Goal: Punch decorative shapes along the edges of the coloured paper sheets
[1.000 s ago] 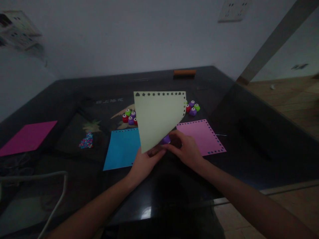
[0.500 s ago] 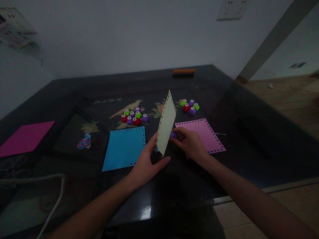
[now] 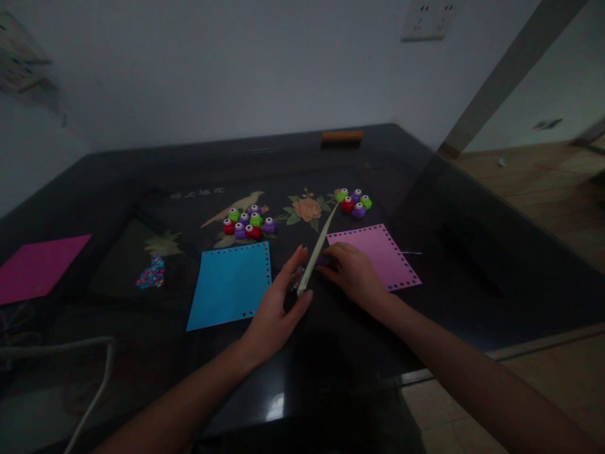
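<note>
A pale yellow sheet of paper (image 3: pixel 317 251) stands nearly edge-on to me above the dark table. My left hand (image 3: pixel 270 315) holds its lower edge between thumb and fingers. On the sheet's right side, my right hand (image 3: pixel 354 274) grips a small purple craft punch (image 3: pixel 323 259), mostly covered by the fingers. Tiny coloured paper dots (image 3: pixel 297 277) lie behind the left fingers. To the left is a blue sheet (image 3: pixel 231 284) with holes along its top and right edges. Partly under my right wrist lies a pink sheet (image 3: pixel 378 252) with punched edges.
Several one-eyed punches (image 3: pixel 248 222) in green, red and purple sit behind the blue sheet, with another cluster (image 3: pixel 353 203) at right. A heap of dots (image 3: pixel 152 272), a magenta sheet (image 3: pixel 40 268) and a white cable (image 3: pixel 106 369) lie left. An orange-brown roll (image 3: pixel 341 136) rests at the back.
The pale yellow sheet has turned and tipped to the right, so its face now shows only as a thin strip. Both hands keep their places beside it. The view has shifted slightly.
</note>
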`<action>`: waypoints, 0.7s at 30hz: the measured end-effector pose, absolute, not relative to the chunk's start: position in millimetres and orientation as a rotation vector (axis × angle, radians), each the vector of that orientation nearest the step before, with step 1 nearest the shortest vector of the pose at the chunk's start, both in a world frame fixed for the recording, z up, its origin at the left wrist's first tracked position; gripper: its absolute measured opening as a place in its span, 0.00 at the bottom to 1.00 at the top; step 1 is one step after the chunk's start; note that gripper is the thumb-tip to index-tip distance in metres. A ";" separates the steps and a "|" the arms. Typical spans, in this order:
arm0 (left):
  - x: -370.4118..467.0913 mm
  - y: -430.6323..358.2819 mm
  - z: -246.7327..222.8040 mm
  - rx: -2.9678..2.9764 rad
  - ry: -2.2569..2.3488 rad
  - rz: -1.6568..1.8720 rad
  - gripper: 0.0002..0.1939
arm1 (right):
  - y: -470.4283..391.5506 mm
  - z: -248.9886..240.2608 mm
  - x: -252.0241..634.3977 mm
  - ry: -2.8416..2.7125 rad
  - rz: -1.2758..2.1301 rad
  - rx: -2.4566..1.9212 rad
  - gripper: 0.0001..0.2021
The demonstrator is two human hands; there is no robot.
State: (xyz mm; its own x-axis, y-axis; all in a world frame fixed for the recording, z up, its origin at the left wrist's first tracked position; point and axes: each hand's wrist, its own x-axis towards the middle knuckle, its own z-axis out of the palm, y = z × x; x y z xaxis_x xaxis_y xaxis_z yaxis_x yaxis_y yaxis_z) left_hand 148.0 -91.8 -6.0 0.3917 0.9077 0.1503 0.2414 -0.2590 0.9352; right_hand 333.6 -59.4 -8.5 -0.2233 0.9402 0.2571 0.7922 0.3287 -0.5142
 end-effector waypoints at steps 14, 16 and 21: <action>149.7 -88.0 -8.1 1.735 1.139 0.893 0.17 | -60.1 -7.5 335.4 -2.061 0.455 -1.546 0.07; 148.6 -87.5 -8.3 1.715 1.168 0.888 0.17 | -61.7 -4.2 334.3 -2.029 0.494 -1.563 0.09; 148.2 -87.2 -6.5 1.705 1.105 0.970 0.18 | -63.4 -0.3 332.4 -1.997 0.501 -1.552 0.11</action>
State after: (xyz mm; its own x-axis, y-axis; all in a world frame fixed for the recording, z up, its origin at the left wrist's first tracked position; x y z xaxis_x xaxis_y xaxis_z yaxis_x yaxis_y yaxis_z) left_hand 148.2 -87.2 -6.5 0.3048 0.9405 0.1504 0.2710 -0.2370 0.9330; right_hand 332.4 -63.4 -0.3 -0.1769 0.9642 0.1975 0.7565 0.2616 -0.5994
